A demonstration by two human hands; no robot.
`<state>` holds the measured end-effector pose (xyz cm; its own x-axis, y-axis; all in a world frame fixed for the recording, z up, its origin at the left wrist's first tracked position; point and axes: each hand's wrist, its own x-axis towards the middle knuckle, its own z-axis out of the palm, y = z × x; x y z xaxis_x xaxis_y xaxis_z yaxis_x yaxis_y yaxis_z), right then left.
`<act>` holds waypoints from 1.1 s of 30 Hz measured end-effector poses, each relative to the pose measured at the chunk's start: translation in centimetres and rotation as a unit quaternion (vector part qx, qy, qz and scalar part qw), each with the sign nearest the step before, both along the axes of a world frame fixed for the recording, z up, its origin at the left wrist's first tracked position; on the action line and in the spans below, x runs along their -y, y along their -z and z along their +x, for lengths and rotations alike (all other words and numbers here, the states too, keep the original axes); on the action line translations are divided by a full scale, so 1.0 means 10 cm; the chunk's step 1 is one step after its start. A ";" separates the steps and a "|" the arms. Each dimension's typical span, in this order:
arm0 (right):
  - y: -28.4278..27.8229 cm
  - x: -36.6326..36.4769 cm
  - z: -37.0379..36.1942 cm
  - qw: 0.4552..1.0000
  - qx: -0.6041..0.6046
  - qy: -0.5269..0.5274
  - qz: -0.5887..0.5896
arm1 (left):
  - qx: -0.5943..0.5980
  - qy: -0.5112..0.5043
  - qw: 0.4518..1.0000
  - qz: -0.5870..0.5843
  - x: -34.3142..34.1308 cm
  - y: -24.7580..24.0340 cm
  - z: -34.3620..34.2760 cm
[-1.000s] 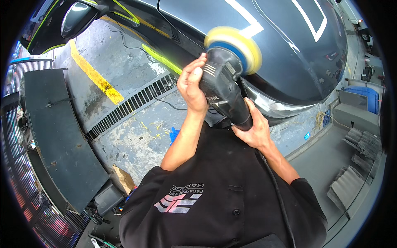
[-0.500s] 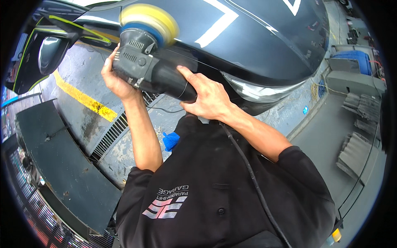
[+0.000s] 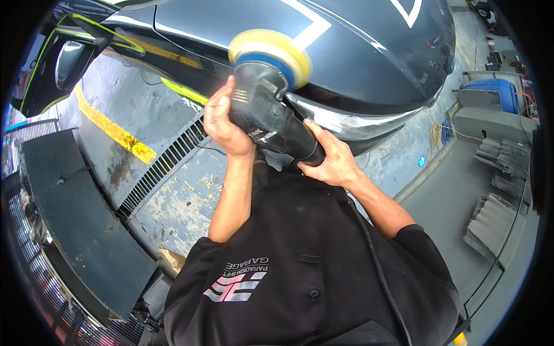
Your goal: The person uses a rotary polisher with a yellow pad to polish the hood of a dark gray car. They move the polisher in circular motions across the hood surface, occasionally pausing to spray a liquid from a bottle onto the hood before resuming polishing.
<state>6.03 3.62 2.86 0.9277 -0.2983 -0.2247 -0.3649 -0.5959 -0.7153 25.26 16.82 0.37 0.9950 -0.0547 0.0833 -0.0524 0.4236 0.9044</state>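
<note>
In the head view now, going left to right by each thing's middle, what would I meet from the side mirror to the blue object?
Side mirror, yellow floor stripe, drain grate, left hand, polisher, right hand, blue object.

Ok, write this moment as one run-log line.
left hand: holding polisher near its head | right hand: gripping its rear end | yellow pad: blurred, at dark car panel
</note>
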 end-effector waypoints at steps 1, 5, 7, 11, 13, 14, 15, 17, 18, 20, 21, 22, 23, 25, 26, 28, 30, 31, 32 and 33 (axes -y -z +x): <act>0.00 0.04 -0.08 1.000 -0.003 0.001 0.000 | 0.010 0.001 1.000 0.013 0.04 -0.02 -0.09; 0.08 0.25 -0.41 0.999 0.036 0.009 0.005 | 0.019 -0.005 1.000 0.011 0.26 -0.06 -0.44; 0.11 0.37 -0.55 0.998 0.060 0.010 -0.007 | 0.024 -0.010 1.000 -0.006 0.39 -0.09 -0.58; 0.14 0.56 -0.82 0.998 0.054 0.017 -0.006 | 0.025 -0.004 0.999 -0.029 0.61 -0.08 -0.90; 0.14 0.62 -0.94 0.998 0.051 0.020 0.000 | 0.043 0.000 0.999 -0.010 0.69 -0.06 -1.02; 0.16 0.65 -1.01 0.999 0.049 0.022 0.002 | 0.050 0.003 0.999 0.003 0.72 -0.06 -1.08; 0.24 0.69 -1.09 0.998 0.062 0.019 0.003 | 0.049 0.011 0.999 -0.009 0.75 -0.06 -1.13; 0.21 0.67 -1.14 0.998 0.048 0.040 0.020 | 0.049 0.022 0.998 -0.021 0.79 -0.06 -1.19; 0.21 0.66 -1.15 0.997 0.041 0.052 0.028 | 0.049 0.027 0.998 -0.027 0.81 -0.05 -1.20; 0.21 0.64 -1.13 0.997 0.039 0.061 0.027 | 0.055 0.028 0.998 -0.024 0.82 -0.08 -1.15; 0.22 0.60 -1.09 0.997 0.039 0.064 0.023 | 0.058 0.028 0.998 -0.023 0.80 -0.09 -1.11; 0.23 0.55 -1.05 0.996 0.042 0.072 0.020 | 0.063 0.033 0.997 -0.020 0.78 -0.10 -1.05; 0.21 0.52 -0.98 0.996 0.053 0.066 0.026 | 0.064 0.035 0.997 0.002 0.74 -0.13 -0.97; 0.22 0.44 -0.77 0.995 0.061 0.061 0.039 | 0.081 0.026 0.996 0.040 0.61 -0.19 -0.75; 0.18 0.39 -0.63 0.996 0.063 0.044 0.047 | 0.077 0.020 0.996 0.047 0.55 -0.22 -0.64; 0.19 0.32 -0.43 0.997 0.077 0.021 0.014 | 0.070 0.017 0.996 0.060 0.43 -0.27 -0.42; 0.14 0.23 -0.19 0.995 0.084 0.017 0.053 | 0.087 0.008 0.994 0.063 0.30 -0.24 -0.17; 0.12 0.19 -0.06 0.993 0.098 0.009 0.071 | 0.077 -0.003 0.993 0.088 0.25 -0.22 -0.05; 0.06 0.16 0.06 0.991 0.089 0.001 0.105 | 0.044 0.001 0.996 0.073 0.21 -0.26 0.04; -0.05 0.16 0.18 0.987 0.063 -0.002 0.145 | 0.048 0.005 0.996 0.072 0.19 -0.32 0.13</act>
<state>7.88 2.01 3.34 0.9550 -0.2341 -0.1823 -0.2594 -0.3600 -0.8962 26.58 14.91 3.57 0.9822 -0.0828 0.1685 -0.1379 0.2907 0.9468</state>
